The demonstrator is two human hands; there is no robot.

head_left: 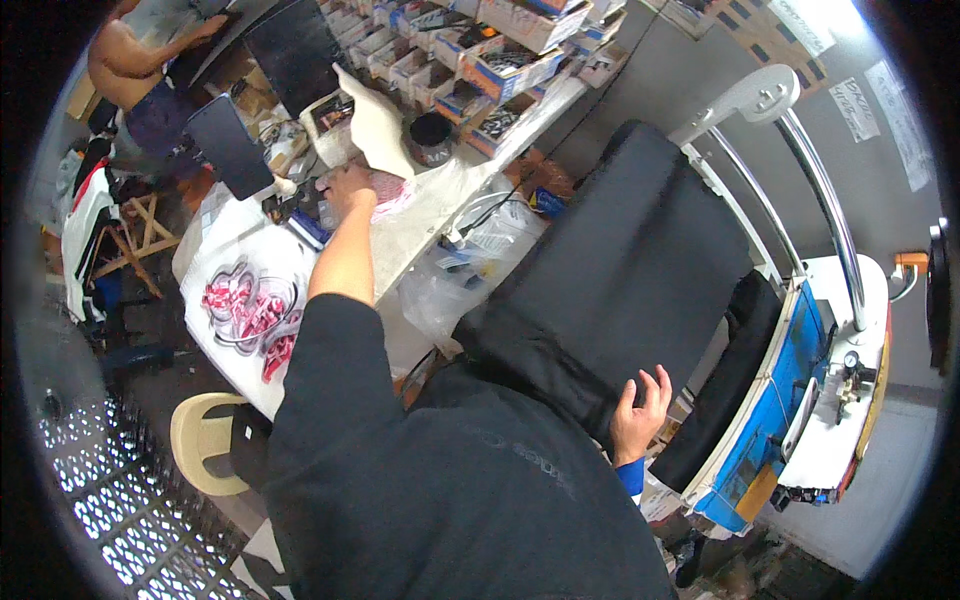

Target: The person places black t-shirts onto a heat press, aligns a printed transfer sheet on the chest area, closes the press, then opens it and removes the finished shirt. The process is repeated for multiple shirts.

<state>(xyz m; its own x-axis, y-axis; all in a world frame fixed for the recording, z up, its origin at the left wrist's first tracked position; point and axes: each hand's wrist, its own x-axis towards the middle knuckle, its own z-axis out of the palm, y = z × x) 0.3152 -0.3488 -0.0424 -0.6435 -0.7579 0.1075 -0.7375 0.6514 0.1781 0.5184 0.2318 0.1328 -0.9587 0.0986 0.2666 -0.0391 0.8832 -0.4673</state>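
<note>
My left hand [350, 190] reaches far out over the white table, on or just above a pinkish see-through bundle [392, 190]. Its fingers are too small and blurred to show whether they grip anything. Closer to me on the table lies a white cloth [215, 270] with several red-and-white patterned pieces [250, 310] and looped cords on it. My right hand [642, 415] hangs in the air by the lower edge of a large black sheet [620, 260], fingers spread and nothing in them. The sheet drapes over a machine with chrome bars.
Beyond my left hand stand a black cup [431, 138], a cream curved panel [375, 125] and a dark upright screen [230, 145]. Open boxes [510, 70] line the back. Clear plastic bags [450, 290] hang by the table edge. A beige chair [205, 440] is at left; another person [135, 70] works far left.
</note>
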